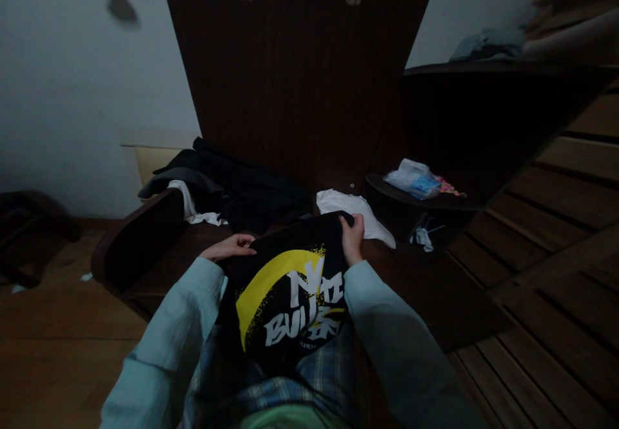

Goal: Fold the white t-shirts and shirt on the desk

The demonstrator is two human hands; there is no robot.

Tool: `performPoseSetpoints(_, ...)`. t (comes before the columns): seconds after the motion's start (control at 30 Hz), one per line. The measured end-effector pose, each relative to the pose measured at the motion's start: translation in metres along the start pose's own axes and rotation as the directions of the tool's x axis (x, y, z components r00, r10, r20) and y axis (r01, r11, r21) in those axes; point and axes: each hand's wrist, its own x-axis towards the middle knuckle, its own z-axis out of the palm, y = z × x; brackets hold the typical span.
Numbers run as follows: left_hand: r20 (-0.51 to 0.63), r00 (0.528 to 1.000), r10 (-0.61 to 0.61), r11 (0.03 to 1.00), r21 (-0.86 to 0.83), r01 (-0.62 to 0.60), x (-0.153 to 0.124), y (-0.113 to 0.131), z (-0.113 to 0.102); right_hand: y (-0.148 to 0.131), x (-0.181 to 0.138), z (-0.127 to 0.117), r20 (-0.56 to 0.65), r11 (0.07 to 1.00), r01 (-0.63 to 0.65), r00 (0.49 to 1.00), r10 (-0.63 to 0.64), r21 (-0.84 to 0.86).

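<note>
A black T-shirt [290,287] with a yellow circle and white lettering lies across my lap and the near edge of a dark wooden surface [416,293]. My left hand [231,247] pinches the shirt's upper left edge, fingers closed on the cloth. My right hand [352,238] grips the shirt's upper right corner, fingers curled over it. Both arms wear pale blue-green sleeves. Plaid cloth [314,377] shows under the shirt near my legs.
A heap of dark clothes [242,184] and a white garment [358,213] lie beyond the shirt. A dark wooden panel [300,68] rises behind. A plastic packet [416,180] rests on a small round shelf at right. Wooden slats [556,235] run along the right side.
</note>
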Motion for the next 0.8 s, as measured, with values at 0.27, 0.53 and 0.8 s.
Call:
performPoseSetpoints(0.27, -0.359, 0.923, 0.138, 0.99, 0.061, -0.125, 0.023, -0.024, 0.005, 0.002, 0.003, 0.0, -0.034, 0.992, 0.048, 0.998, -0.052, -0.114)
performPoseSetpoints(0.53, -0.137, 0.991, -0.008, 0.954, 0.295, 0.048, -0.009, -0.011, -0.008, 0.011, 0.016, -0.016, -0.049, 0.981, 0.064, 0.996, -0.074, -0.184)
performPoseSetpoints(0.8, -0.282, 0.958, -0.051, 0.986, 0.137, 0.092, -0.027, -0.015, -0.019, -0.003, 0.038, -0.042, 0.14, 0.978, 0.122, 0.985, -0.099, -0.171)
